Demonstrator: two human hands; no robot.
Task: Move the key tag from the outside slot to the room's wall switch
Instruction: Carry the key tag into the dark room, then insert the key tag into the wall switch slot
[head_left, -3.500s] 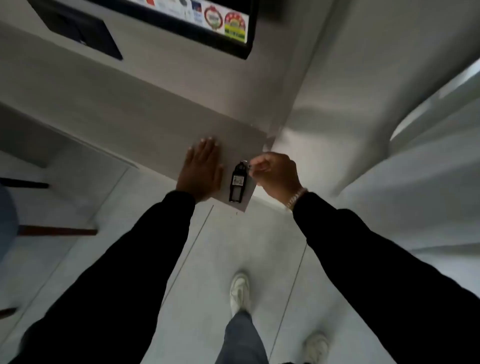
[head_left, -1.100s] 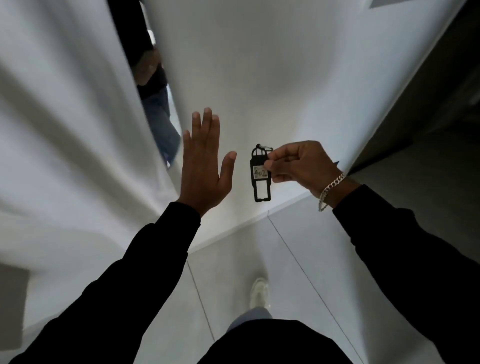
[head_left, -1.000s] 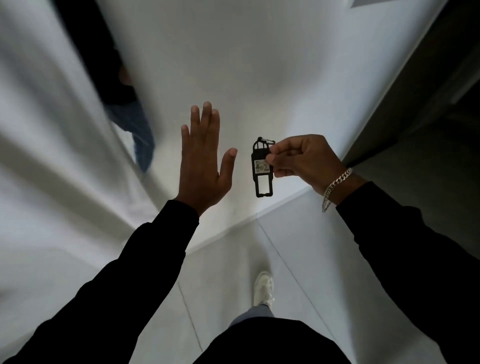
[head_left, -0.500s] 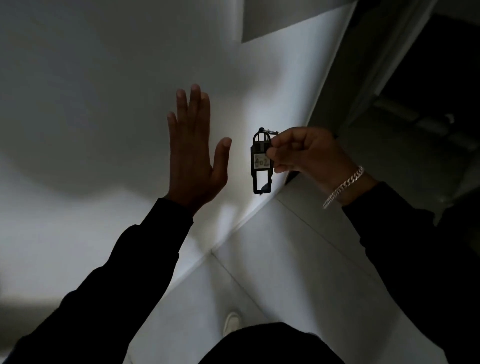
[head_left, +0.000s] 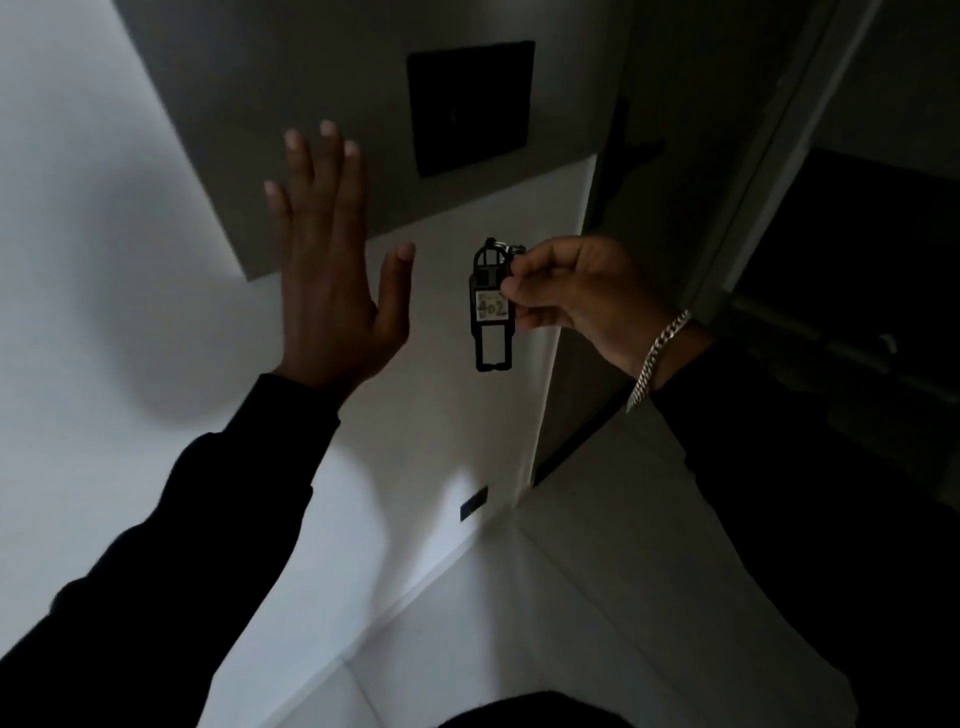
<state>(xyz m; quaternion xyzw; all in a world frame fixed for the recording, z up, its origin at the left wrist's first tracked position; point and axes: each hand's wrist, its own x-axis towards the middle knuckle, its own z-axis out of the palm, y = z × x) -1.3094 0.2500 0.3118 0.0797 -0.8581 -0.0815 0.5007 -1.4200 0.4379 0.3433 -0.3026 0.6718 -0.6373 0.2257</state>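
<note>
A black plastic key tag (head_left: 491, 312) with a small white label reading 402 hangs upright in front of the white wall, pinched at its top by my right hand (head_left: 574, 296). A dark square wall switch plate (head_left: 470, 106) sits on a grey wall panel above the tag. My left hand (head_left: 332, 275) is raised flat with fingers spread, palm toward the wall, left of the tag and below-left of the switch plate. It holds nothing.
A dark door edge with a handle (head_left: 623, 156) stands just right of the switch. A dim doorway (head_left: 831, 234) opens at the far right. A small black vent (head_left: 474, 504) sits low on the white wall. Pale tiled floor (head_left: 571, 597) lies below.
The view has swung from the bright corridor into a dim room and upward. The grey panel with the dark switch plate has come into sight. Both hands keep their pose, tag still pinched.
</note>
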